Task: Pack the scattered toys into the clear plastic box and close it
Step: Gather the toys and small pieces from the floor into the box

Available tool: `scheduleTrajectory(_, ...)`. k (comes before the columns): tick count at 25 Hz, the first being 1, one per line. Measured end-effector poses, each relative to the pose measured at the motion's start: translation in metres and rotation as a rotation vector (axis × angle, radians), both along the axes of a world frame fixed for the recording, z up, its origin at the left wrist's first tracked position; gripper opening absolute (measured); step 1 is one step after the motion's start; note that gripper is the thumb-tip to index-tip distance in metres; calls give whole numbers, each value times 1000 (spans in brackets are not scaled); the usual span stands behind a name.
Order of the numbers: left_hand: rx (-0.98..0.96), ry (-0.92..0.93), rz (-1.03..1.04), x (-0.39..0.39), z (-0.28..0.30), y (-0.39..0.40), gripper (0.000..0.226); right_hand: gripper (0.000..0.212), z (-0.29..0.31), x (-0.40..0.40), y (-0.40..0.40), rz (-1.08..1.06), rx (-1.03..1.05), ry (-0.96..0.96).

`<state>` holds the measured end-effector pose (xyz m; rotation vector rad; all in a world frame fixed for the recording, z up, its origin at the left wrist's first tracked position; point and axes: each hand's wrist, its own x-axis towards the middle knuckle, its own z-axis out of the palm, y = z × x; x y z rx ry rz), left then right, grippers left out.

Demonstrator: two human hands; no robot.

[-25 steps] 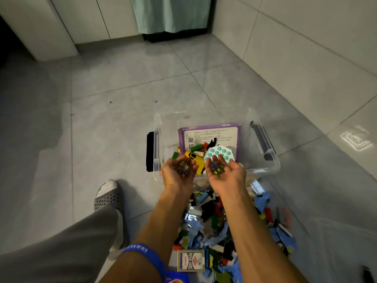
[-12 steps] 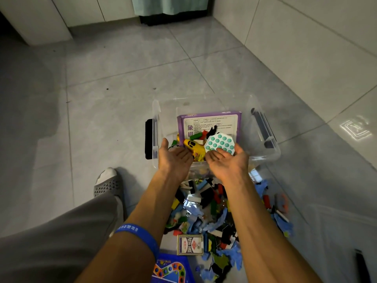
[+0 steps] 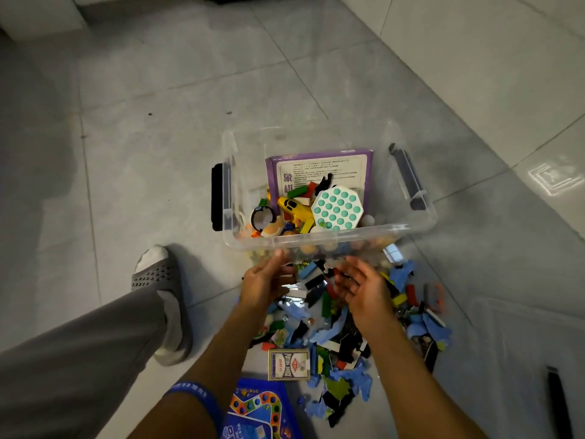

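Note:
The clear plastic box (image 3: 411,229) stands open on the floor ahead of me, holding a purple game box (image 3: 319,172), a white and teal pop toy (image 3: 337,208), a yellow toy (image 3: 296,210) and small pieces. A pile of scattered toys (image 3: 335,331) lies on the floor just in front of it: blue foam shapes, coloured blocks, marbles. My left hand (image 3: 264,285) and my right hand (image 3: 359,288) hover palm-in over the pile's far end, fingers loose and holding nothing. A card pack (image 3: 288,365) lies nearer me.
A blue board game box (image 3: 259,410) sits at the bottom edge. The clear lid (image 3: 531,350) lies on the floor to the right, with a black latch piece (image 3: 558,403). My leg and grey slipper (image 3: 158,289) are at the left. A tiled wall rises at the right.
Both hands held marbles over the box, opened palms up and emptied them, then drew back toward me and lowered over the pile. The view has tilted down.

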<state>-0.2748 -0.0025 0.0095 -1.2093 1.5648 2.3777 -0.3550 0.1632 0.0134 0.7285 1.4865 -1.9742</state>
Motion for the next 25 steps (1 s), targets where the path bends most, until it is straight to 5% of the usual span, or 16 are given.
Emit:
scheduleTrajectory(4,-512,-108,-177,-10,-60,15,18,28,-63,4,-6,601,516,339)
scheduleTrajectory(6,-842,-87,-302,-24,-89,20,20,38,-89,1,-17,738,704,546)
scheduleTrajectory(12,-1239,219,-557,-48,-163,7,31,42,-145,-30,-34,1105,1067,1094)
scheduleTrajectory(19,-1181,269,-501,-55,-162,1,24,12,-161,-18,-46,973,1245,1103)
scheduleTrajectory(25,-1124,198,-512,-52,-144,4,17,24,-151,-18,-43,914,1107,986)
